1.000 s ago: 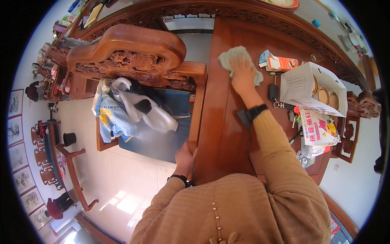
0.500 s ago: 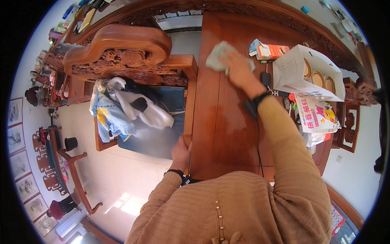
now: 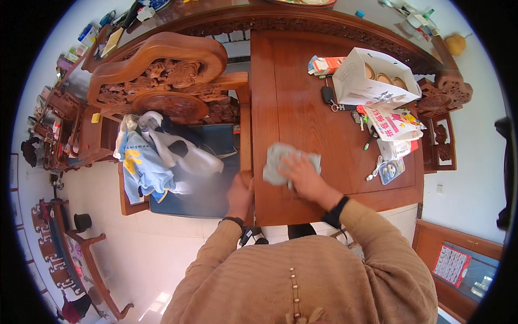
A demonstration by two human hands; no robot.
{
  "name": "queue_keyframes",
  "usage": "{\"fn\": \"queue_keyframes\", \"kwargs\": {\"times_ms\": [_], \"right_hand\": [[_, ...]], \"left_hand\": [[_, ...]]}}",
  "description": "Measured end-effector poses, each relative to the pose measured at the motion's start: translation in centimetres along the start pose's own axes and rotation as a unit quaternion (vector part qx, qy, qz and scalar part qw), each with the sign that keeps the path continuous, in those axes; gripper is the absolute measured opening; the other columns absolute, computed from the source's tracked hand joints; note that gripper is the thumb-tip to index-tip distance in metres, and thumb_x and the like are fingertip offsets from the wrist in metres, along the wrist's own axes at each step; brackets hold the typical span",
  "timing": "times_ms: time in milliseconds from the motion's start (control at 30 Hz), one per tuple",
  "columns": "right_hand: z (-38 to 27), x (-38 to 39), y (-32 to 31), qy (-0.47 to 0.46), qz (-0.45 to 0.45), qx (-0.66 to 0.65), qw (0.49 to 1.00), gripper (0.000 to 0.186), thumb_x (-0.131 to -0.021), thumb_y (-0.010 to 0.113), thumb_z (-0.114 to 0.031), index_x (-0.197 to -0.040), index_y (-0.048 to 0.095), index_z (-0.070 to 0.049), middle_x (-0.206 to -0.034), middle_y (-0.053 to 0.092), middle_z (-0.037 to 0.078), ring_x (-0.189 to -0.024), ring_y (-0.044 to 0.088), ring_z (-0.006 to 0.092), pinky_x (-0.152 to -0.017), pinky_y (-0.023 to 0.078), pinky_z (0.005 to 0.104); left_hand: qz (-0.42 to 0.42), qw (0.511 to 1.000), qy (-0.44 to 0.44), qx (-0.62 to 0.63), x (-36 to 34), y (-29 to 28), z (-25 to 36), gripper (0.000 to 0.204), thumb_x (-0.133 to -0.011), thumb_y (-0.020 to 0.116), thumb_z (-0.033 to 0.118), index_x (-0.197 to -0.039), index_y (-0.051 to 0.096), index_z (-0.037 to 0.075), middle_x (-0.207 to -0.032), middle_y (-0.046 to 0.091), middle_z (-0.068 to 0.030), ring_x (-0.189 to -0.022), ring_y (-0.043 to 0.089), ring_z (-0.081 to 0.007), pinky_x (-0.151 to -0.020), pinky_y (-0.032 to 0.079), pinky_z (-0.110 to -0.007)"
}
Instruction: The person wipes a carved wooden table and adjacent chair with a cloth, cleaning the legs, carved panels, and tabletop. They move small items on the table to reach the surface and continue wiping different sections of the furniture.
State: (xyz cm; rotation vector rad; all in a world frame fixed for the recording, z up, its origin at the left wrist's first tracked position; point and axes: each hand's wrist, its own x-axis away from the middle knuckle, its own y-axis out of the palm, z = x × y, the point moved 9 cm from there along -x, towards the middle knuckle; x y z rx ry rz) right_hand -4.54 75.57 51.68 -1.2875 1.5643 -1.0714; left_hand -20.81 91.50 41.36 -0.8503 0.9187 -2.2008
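Note:
My right hand (image 3: 303, 175) lies over a pale grey-green cloth (image 3: 276, 163), pressing it onto the reddish-brown wooden table (image 3: 302, 124) near its front left corner. Some of the cloth is hidden under the palm and fingers. At the table's left side, my left hand (image 3: 239, 196) is closed round the wooden armrest (image 3: 246, 135) of a carved chair (image 3: 162, 73). Its fingertips are partly hidden. Clothes, a light blue garment (image 3: 141, 162) and a silvery-white one (image 3: 191, 159), lie in a heap on the chair's dark blue seat.
Along the table's right side are a white open box (image 3: 356, 81) with round containers, an orange carton (image 3: 327, 65), a black key fob (image 3: 327, 95), a colourful booklet (image 3: 391, 124) and a white cable (image 3: 375, 169). A carved ledge (image 3: 270, 22) borders the far end.
My right hand has drawn the cloth from the table's far part toward me, to the front left. My left hand has stayed on the armrest. The view has shifted slightly.

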Motion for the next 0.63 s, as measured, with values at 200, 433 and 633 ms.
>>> {"fn": "queue_keyframes", "kwargs": {"times_ms": [200,433,633], "right_hand": [[-5.5,3.5,2.3,-0.110,-0.121,-0.066,0.984,0.066,-0.074,0.076,-0.014,-0.138,0.061,-0.020,-0.155,0.048,0.012,-0.146,0.040,0.0346,-0.117,0.031,0.0592],[9.5,-11.1,0.2,0.169,0.129,0.059,0.975,0.054,-0.089,0.064,-0.012,-0.142,0.057,-0.019,-0.157,0.043,0.015,-0.144,0.038,0.0403,-0.112,0.034,0.0634],[1.0,-7.2,7.5,0.067,0.003,0.124,0.990,0.076,-0.086,0.070,-0.013,-0.155,0.044,-0.029,-0.170,0.022,0.009,-0.154,0.021,0.0412,-0.119,0.021,0.0669]], "left_hand": [[-0.018,0.995,0.087,0.051,0.0,-0.4,-0.3,0.064,-0.100,0.057,0.048,-0.144,0.046,0.003,-0.130,0.060,-0.0271,-0.123,0.057,-0.0442,-0.100,0.049,-0.049],[-0.193,0.976,0.036,0.091,8.7,1.4,-15.8,0.062,-0.103,0.052,0.050,-0.145,0.050,0.003,-0.136,0.060,-0.0284,-0.127,0.057,-0.0432,-0.105,0.047,-0.046],[-0.193,0.977,0.006,-0.091,21.3,4.6,-38.1,0.058,-0.101,0.055,0.047,-0.144,0.055,0.009,-0.128,0.066,-0.0285,-0.129,0.059,-0.0355,-0.111,0.043,-0.045]]}}
